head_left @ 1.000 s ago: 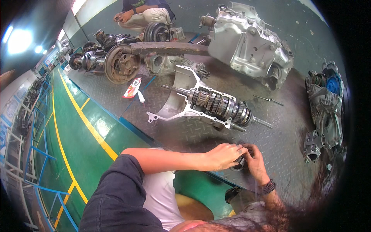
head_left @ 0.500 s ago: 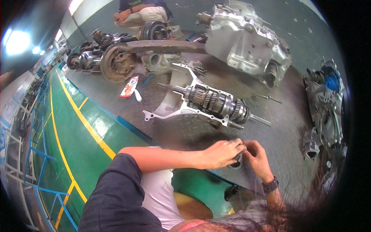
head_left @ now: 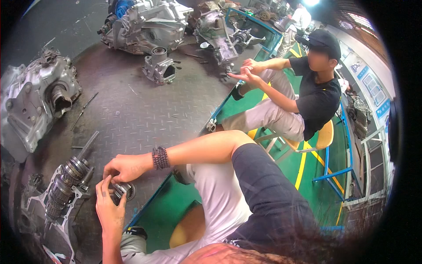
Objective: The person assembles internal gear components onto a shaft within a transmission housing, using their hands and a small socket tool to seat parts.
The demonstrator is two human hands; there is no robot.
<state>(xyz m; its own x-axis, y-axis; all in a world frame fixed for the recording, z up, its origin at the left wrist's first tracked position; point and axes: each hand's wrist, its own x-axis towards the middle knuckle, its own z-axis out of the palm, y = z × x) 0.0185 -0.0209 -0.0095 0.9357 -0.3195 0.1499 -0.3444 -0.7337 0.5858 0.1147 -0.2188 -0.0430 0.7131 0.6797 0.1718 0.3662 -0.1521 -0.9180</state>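
Observation:
A small round metal part (head_left: 127, 190), like a toothed hub, is at the bench's near edge, partly covered by my hands. My left hand (head_left: 110, 206) curves around its left side, with thumb and fingers closed in on it. From the right, my right hand (head_left: 129, 168), with a dark beaded bracelet (head_left: 161, 158) on its wrist, meets the left fingertips above the part. Its fingers are bent and pressed together; what they hold is hidden. Left of both hands lies an opened gearbox housing (head_left: 72, 207) with a gear shaft (head_left: 61, 191) in it.
Large metal housings (head_left: 30, 103) (head_left: 151, 26) stand on the dark tread-plate bench (head_left: 145, 110). A small casting (head_left: 159, 68) stands mid-bench, and a thin rod (head_left: 84, 110) lies left. At right a seated person (head_left: 318, 94) reaches hands (head_left: 250, 72) toward another housing (head_left: 216, 37).
The view has swung right, bringing the seated person and more housings into sight. My hands stay together at the round metal part.

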